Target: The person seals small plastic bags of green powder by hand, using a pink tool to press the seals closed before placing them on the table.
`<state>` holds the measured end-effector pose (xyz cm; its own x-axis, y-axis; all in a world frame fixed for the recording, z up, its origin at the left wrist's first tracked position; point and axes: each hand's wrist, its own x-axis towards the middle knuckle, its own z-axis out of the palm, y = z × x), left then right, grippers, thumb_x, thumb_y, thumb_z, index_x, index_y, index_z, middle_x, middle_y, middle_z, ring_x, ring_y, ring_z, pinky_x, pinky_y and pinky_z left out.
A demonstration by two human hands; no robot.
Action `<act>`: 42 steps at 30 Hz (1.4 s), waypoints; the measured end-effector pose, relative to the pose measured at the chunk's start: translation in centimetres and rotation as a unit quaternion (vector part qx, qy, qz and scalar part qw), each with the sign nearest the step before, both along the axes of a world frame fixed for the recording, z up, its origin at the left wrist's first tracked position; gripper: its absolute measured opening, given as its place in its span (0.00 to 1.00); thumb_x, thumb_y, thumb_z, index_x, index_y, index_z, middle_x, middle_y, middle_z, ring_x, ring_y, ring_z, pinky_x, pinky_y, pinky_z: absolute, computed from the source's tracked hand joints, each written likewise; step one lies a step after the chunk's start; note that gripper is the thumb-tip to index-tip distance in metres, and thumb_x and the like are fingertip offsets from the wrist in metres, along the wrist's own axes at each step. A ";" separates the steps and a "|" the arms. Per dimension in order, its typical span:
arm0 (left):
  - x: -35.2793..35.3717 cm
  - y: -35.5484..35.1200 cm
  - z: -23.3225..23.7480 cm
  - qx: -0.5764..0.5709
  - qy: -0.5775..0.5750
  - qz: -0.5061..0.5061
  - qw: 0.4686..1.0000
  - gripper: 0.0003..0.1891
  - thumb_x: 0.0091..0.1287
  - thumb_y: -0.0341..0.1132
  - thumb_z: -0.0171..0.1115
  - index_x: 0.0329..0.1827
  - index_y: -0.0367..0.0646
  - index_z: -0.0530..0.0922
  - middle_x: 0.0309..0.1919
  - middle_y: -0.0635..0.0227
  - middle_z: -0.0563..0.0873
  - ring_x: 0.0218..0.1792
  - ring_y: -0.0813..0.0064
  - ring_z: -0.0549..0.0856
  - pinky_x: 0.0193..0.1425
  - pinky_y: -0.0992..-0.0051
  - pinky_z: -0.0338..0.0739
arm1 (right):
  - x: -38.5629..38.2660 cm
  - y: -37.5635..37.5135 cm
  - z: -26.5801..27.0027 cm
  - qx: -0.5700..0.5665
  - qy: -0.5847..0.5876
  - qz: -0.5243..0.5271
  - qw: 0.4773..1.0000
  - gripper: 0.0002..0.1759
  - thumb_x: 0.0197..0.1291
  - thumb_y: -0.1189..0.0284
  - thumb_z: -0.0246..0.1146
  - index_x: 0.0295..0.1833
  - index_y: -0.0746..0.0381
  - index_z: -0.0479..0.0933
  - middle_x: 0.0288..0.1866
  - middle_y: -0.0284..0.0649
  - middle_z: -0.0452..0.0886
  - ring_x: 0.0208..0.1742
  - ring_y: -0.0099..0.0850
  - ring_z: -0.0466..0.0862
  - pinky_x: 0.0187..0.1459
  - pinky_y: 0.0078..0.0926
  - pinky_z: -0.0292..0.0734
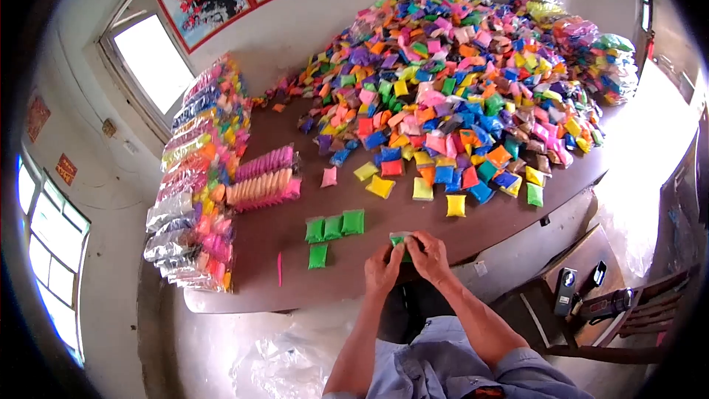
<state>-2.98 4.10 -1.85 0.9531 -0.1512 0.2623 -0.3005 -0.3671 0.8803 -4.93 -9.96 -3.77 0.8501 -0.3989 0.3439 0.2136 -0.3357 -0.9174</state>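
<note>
My left hand (382, 269) and my right hand (428, 256) come together at the table's near edge, fingers closed on a small green packet (398, 238) with a clear top edge. The fingers hide most of that packet. Left of my hands, three green packets (332, 227) lie side by side in a row. Just below the row is a single green packet (317, 256). Farther left, a thin pink stick (279, 269) rests on the brown table (258, 247).
A huge heap of coloured packets (443, 96) covers the table's back and right. Stacked bagged packets (196, 177) line its left end, beside pink and peach rows (262, 188). Large filled bags (613, 66) stand far right. A wooden chair (650, 318) and black devices (566, 292) are at lower right.
</note>
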 end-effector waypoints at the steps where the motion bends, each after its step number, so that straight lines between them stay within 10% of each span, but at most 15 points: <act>1: 0.2 0.2 -0.1 0.013 -0.021 -0.004 1.000 0.14 0.77 0.41 0.66 0.41 0.36 0.85 0.27 0.51 0.84 0.29 0.58 0.84 0.37 0.62 0.78 | 0.0 0.0 0.1 -0.012 -0.002 0.002 1.000 0.12 0.73 0.66 0.64 0.46 0.65 0.82 0.37 0.53 0.85 0.35 0.48 0.88 0.38 0.38 0.80; 5: 1.3 0.9 -0.7 0.015 -0.028 -0.031 0.999 0.14 0.77 0.41 0.65 0.43 0.37 0.85 0.31 0.48 0.85 0.33 0.47 0.84 0.40 0.60 0.78 | 0.0 -0.2 0.8 -0.024 0.034 0.020 0.999 0.16 0.74 0.61 0.63 0.46 0.65 0.82 0.38 0.53 0.86 0.38 0.50 0.88 0.40 0.41 0.81; 13: 0.6 1.1 -0.7 -0.058 0.063 -0.048 0.995 0.17 0.77 0.44 0.67 0.41 0.34 0.86 0.26 0.56 0.84 0.31 0.79 0.79 0.37 0.65 0.77 | 0.7 0.2 -0.8 0.004 0.043 0.013 0.999 0.15 0.74 0.63 0.65 0.49 0.66 0.84 0.40 0.53 0.87 0.40 0.47 0.89 0.42 0.39 0.81; 19: 0.7 1.2 -0.6 0.011 0.019 -0.037 0.999 0.15 0.76 0.40 0.68 0.41 0.34 0.85 0.24 0.56 0.82 0.28 0.77 0.78 0.35 0.66 0.77 | 0.0 0.6 0.8 0.021 0.002 -0.002 1.000 0.15 0.75 0.63 0.65 0.48 0.67 0.83 0.37 0.50 0.85 0.35 0.33 0.85 0.39 0.36 0.80; 22: 1.0 1.2 -1.2 0.003 -0.015 -0.042 0.999 0.14 0.75 0.40 0.69 0.41 0.34 0.85 0.24 0.54 0.82 0.27 0.73 0.78 0.35 0.65 0.77 | 0.1 0.2 0.7 -0.027 0.029 0.008 0.999 0.14 0.74 0.63 0.64 0.50 0.63 0.84 0.39 0.52 0.87 0.38 0.47 0.89 0.40 0.37 0.82; 26: 0.8 1.7 -1.2 0.025 0.002 -0.042 0.999 0.14 0.74 0.40 0.70 0.40 0.35 0.85 0.25 0.53 0.83 0.27 0.70 0.79 0.36 0.63 0.77 | 0.0 -0.2 0.4 0.000 0.064 0.050 0.997 0.13 0.73 0.64 0.65 0.50 0.63 0.85 0.37 0.50 0.87 0.36 0.40 0.89 0.41 0.35 0.81; 34: 0.6 1.3 -0.2 0.034 0.013 -0.057 0.998 0.14 0.70 0.40 0.73 0.40 0.35 0.84 0.28 0.47 0.84 0.29 0.47 0.80 0.36 0.60 0.78 | -0.2 -0.1 0.6 0.015 0.067 0.017 0.998 0.11 0.74 0.68 0.66 0.50 0.66 0.85 0.36 0.45 0.87 0.39 0.25 0.85 0.43 0.29 0.81; 42: 1.0 1.9 0.2 0.031 0.090 -0.062 0.993 0.13 0.70 0.38 0.74 0.39 0.34 0.85 0.28 0.52 0.86 0.28 0.61 0.84 0.35 0.64 0.78 | 0.1 -0.4 1.3 0.042 0.085 0.062 0.994 0.12 0.75 0.67 0.66 0.48 0.67 0.85 0.35 0.42 0.87 0.38 0.24 0.84 0.41 0.28 0.79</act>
<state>-1.98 5.98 -1.62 0.9569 -0.2806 0.0750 -0.1855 -0.3920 0.9011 -4.84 -10.36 -2.43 0.9373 -0.3093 0.1608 0.0880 -0.2364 -0.9677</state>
